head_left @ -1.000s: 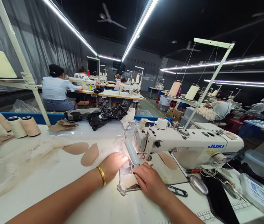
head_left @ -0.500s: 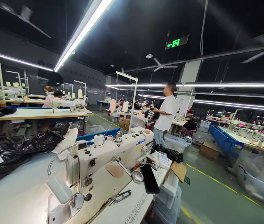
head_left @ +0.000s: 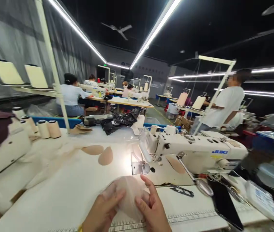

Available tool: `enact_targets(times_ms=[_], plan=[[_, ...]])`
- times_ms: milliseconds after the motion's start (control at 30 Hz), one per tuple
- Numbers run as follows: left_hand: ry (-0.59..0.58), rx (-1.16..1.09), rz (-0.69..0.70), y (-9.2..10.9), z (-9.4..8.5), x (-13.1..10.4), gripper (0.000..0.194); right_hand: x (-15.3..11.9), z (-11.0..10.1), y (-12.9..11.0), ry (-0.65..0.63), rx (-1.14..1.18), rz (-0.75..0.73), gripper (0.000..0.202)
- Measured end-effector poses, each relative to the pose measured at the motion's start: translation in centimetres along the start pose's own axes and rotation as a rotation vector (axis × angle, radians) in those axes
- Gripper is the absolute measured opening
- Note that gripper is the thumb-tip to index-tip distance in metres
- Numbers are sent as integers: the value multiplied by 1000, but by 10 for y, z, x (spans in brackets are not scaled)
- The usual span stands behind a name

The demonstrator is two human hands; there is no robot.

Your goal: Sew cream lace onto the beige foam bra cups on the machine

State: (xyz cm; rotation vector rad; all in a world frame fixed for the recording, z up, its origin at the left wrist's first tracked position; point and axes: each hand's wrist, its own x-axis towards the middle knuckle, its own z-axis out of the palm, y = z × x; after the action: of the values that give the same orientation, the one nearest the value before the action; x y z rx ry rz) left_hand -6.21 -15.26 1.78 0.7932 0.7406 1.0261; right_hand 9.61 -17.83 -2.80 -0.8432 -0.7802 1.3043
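Note:
Both of my hands grip a pale, sheer piece of fabric (head_left: 129,199) with a rounded outline, low in the head view over the table's front. My left hand (head_left: 103,209) pinches its left side between thumb and fingers. On the right side, my right hand (head_left: 152,206) presses it with the thumb, its index finger stretched upward. Just beyond stands a white JUKI sewing machine (head_left: 195,149), its lamp shining on the needle plate (head_left: 140,168). Two beige teardrop-shaped pieces lie left of the needle, one of them upright (head_left: 106,156). A similar piece (head_left: 175,163) rests on the machine bed.
Thread snips (head_left: 182,190), a black phone (head_left: 226,204) and a printed ruler (head_left: 185,217) are at the right front. Thread cones (head_left: 54,129) and a second machine (head_left: 9,151) stand left. A black plastic bag (head_left: 121,120) lies behind. Co-workers sit farther back; one person (head_left: 231,100) stands right.
The view has swung left and down, so the machine now appears farther right. My hands and the sheer fabric have come into view, as have the left-side cones and beige pieces.

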Motion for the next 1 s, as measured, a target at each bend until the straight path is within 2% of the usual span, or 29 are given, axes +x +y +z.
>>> enact_targets(times_ms=[67, 200, 333, 533, 867, 1000], plan=[[14, -140, -28, 1, 3, 1, 53, -4, 0, 7, 43, 5, 11, 99], [128, -205, -31, -4, 0, 8, 44, -7, -2, 16, 88, -27, -31, 97], [81, -213, -23, -7, -1, 8, 47, -4, -5, 22, 111, -3, -45, 97], [102, -195, 0, -1, 9, 5, 47, -2, -7, 26, 102, 17, -46, 98], [44, -248, -44, 1, 15, 8, 45, -1, -9, 24, 147, 48, -48, 97], [59, -230, -93, 0, 20, 15, 46, 2, -10, 26, 104, -8, -99, 97]])
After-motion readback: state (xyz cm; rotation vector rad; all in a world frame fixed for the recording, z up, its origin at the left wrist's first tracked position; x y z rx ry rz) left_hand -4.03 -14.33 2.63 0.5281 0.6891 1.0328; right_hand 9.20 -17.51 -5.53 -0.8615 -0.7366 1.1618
